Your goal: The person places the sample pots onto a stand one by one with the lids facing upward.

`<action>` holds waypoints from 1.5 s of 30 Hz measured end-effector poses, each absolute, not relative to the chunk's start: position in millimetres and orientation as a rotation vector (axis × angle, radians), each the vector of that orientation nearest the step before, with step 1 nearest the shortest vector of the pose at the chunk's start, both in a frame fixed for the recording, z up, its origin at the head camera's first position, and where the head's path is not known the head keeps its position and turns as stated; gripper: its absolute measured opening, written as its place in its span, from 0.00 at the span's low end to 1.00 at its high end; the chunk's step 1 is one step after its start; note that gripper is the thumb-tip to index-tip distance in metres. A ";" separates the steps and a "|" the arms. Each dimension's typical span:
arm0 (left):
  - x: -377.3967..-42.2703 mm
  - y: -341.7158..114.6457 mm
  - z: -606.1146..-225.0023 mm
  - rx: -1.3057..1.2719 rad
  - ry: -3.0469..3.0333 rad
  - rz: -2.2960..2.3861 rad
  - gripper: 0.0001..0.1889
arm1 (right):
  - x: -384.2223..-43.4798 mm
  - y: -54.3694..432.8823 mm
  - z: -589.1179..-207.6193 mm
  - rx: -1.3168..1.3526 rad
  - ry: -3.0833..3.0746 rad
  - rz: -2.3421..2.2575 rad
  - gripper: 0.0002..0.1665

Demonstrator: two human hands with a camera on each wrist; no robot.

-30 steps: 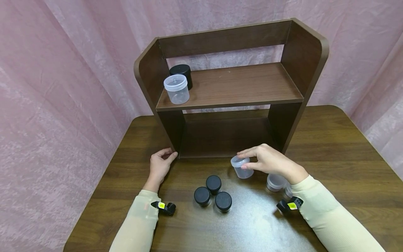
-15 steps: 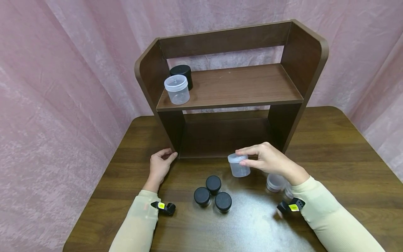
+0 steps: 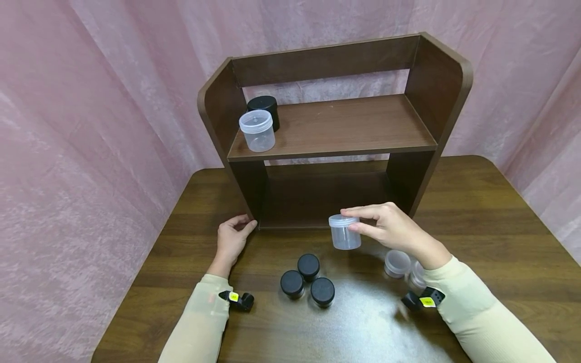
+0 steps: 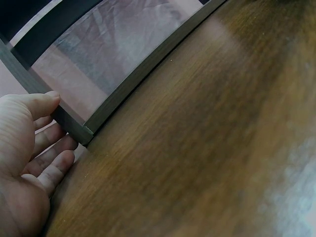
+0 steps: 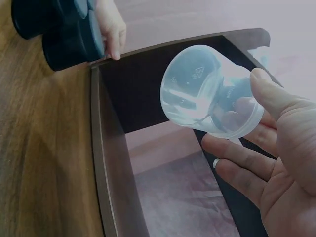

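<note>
And here's the right hand (image 3: 388, 227), thumb and fingers pinching a clear, round plastic jar with a translucent lid (image 3: 346, 237) near its top! The jar is upright and clear of the brown wood-grain table (image 3: 263, 338), just in front of the dark brown wooden two-tier shelf (image 3: 349, 121), right of its middle. Over at the shelf's lower left front corner, the left hand (image 3: 231, 242) has its thumb on the panel's front edge and bent fingers on the outer side, holding that corner between them.

In front of the shelf, bunched together: three small round jars with black lids (image 3: 323, 290). Up on its top tier, far left, a second clear plastic jar (image 3: 259, 138) stands just before a black cylindrical container (image 3: 268, 104). Right of those black-lidded jars, in front of the shelf's right end, two more clear jars (image 3: 397, 263); one is partly hidden by the right wrist, so its shape is hard to judge. Behind the shelf hangs a pink crushed-velvet curtain (image 3: 113, 151).
</note>
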State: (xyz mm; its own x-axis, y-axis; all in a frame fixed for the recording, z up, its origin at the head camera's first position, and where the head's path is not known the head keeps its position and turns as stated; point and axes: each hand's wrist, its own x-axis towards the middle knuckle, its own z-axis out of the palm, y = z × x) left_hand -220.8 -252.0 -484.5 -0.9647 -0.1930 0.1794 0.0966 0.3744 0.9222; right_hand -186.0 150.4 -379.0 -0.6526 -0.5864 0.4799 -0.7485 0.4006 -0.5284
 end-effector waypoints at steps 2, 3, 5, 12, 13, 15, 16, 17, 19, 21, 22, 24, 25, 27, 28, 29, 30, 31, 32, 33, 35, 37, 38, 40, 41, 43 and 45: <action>-220.7 -252.2 -484.1 0.085 -2.379 -1.625 0.19 | -185.0 150.6 -376.5 1.179 -2.432 1.100 0.20; -220.7 -252.4 -483.8 0.087 -2.377 -1.630 0.19 | -184.6 150.6 -375.2 1.179 -2.431 1.102 0.20; -220.7 -252.5 -483.3 0.088 -2.378 -1.633 0.19 | -183.6 150.6 -372.3 1.181 -2.427 1.106 0.21; -219.6 -252.6 -483.3 0.090 -2.367 -1.624 0.19 | -181.3 151.8 -358.6 1.181 -2.398 1.100 0.21; -219.4 -252.9 -483.9 0.091 -2.366 -1.623 0.19 | -181.3 152.2 -356.5 1.183 -2.387 1.097 0.22; -219.2 -253.5 -485.3 0.094 -2.370 -1.616 0.18 | -181.7 152.9 -352.0 1.194 -2.356 1.094 0.22; -219.0 -253.9 -485.8 0.094 -2.374 -1.613 0.19 | -181.9 153.2 -349.8 1.197 -2.343 1.092 0.22; -219.0 -254.1 -486.3 0.096 -2.378 -1.612 0.19 | -182.0 153.3 -347.0 1.200 -2.331 1.087 0.23; -219.2 -254.1 -486.8 0.106 -2.383 -1.616 0.19 | -182.2 153.8 -340.9 1.209 -2.310 1.070 0.23; -219.4 -254.3 -486.9 0.105 -2.378 -1.623 0.19 | -182.2 154.1 -333.9 1.213 -2.294 1.045 0.23; -219.6 -254.3 -487.2 0.105 -2.375 -1.625 0.20 | -182.0 154.3 -330.1 1.214 -2.287 1.031 0.23; -219.9 -254.3 -487.1 0.099 -2.370 -1.629 0.20 | -182.1 154.5 -322.3 1.219 -2.272 0.997 0.23; -220.0 -254.6 -487.3 0.091 -2.366 -1.626 0.20 | -182.2 154.2 -318.0 1.223 -2.263 0.982 0.24; -219.6 -254.1 -486.5 0.083 -2.365 -1.623 0.20 | -182.7 153.7 -309.3 1.225 -2.251 0.959 0.24; -219.4 -253.8 -486.2 0.081 -2.364 -1.624 0.20 | -183.1 153.5 -304.7 1.226 -2.245 0.949 0.24; -219.4 -253.6 -485.8 0.079 -2.365 -1.622 0.20 | -183.5 153.2 -300.0 1.226 -2.240 0.939 0.24; -219.5 -253.4 -485.7 0.080 -2.368 -1.619 0.19 | -184.0 152.9 -295.2 1.223 -2.234 0.931 0.25; -219.5 -253.1 -485.6 0.080 -2.369 -1.618 0.19 | -184.7 152.5 -290.5 1.223 -2.224 0.923 0.25; -219.6 -252.9 -485.6 0.080 -2.368 -1.618 0.19 | -185.5 152.2 -286.0 1.222 -2.213 0.916 0.25; -219.6 -252.7 -485.6 0.079 -2.369 -1.619 0.18 | -186.2 151.7 -281.6 1.219 -2.201 0.911 0.26; -219.4 -252.3 -485.5 0.078 -2.371 -1.617 0.18 | -187.5 150.6 -273.3 1.217 -2.172 0.911 0.27; -219.2 -252.1 -485.6 0.075 -2.373 -1.619 0.17 | -188.9 148.6 -265.7 1.223 -2.136 0.925 0.27; -219.2 -252.1 -485.7 0.073 -2.374 -1.619 0.18 | -189.4 147.4 -262.0 1.224 -2.119 0.933 0.28; -218.9 -252.0 -485.6 0.071 -2.374 -1.621 0.18 | -191.1 144.6 -255.0 1.224 -2.091 0.953 0.28; -218.9 -251.9 -485.4 0.072 -2.375 -1.622 0.18 | -192.1 143.1 -251.7 1.225 -2.077 0.965 0.28; -218.8 -252.0 -484.8 0.074 -2.373 -1.625 0.18 | -194.3 140.1 -245.0 1.213 -2.059 0.979 0.28; -218.6 -252.2 -483.8 0.076 -2.370 -1.630 0.18 | -197.0 137.2 -238.3 1.208 -2.047 0.991 0.28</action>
